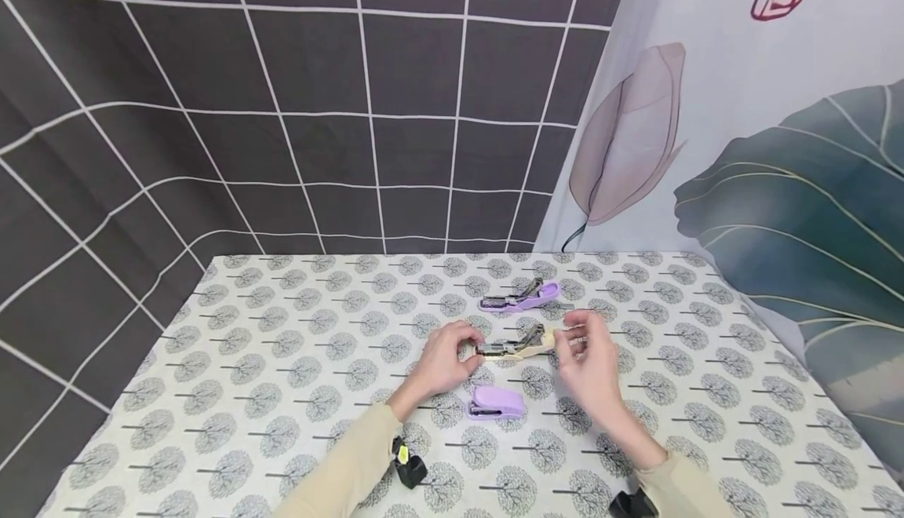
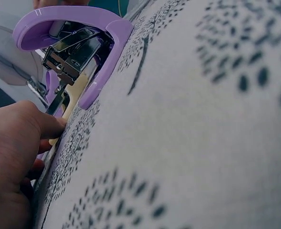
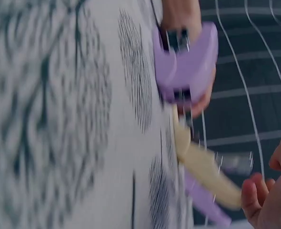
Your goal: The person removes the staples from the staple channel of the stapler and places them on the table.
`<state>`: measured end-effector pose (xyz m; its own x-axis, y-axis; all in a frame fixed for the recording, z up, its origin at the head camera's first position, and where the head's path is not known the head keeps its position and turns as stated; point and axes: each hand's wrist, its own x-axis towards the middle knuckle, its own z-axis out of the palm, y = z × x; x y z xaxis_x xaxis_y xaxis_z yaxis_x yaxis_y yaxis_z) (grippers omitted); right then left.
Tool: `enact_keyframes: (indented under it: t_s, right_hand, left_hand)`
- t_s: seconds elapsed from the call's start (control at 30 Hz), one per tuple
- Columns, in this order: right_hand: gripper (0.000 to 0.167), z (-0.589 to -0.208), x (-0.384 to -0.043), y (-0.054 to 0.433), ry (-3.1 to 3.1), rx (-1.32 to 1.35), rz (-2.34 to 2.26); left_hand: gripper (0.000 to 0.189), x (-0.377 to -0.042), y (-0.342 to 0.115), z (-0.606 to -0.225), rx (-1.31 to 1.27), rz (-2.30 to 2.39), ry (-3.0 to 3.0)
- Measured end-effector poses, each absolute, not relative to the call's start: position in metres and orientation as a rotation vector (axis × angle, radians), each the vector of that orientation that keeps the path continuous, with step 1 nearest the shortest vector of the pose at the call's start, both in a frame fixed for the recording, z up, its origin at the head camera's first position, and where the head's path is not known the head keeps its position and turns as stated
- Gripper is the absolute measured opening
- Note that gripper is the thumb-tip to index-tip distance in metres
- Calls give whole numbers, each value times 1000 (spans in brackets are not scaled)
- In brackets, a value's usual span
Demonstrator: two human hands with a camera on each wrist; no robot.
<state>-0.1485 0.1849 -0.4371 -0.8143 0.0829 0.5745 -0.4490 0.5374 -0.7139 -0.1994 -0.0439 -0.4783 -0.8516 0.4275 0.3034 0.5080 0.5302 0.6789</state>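
A cream stapler (image 1: 519,348) lies on the patterned cloth with its top cover swung back and its metal staple channel exposed. My left hand (image 1: 443,357) pinches its front end; in the left wrist view the thumb (image 2: 50,126) lies against it. At the cover end is my right hand (image 1: 593,365), its fingers loosely bent. One fingertip (image 3: 249,193) touches or nearly touches the cream cover's tip (image 3: 226,191) in the right wrist view. Nearer me sits a closed purple stapler (image 1: 497,402), between the two forearms.
Behind the cream stapler lies another purple stapler (image 1: 519,298), also folded open. The tree-print cloth (image 1: 282,392) covers the table. A dark gridded curtain (image 1: 318,110) hangs behind, and a leaf-print curtain (image 1: 777,188) at right.
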Motion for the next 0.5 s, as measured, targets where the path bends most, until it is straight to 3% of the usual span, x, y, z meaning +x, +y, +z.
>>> enact_keyframes:
  t_s: [0.17, 0.5]
  right_hand:
    - [25, -433, -144, 162, -2285, 486, 1368]
    - [15, -443, -157, 137, -2575, 294, 1528]
  left_hand:
    - [25, -199, -45, -478, -827, -1231, -2658]
    - [24, -200, -44, -477, -840, -1196, -2636]
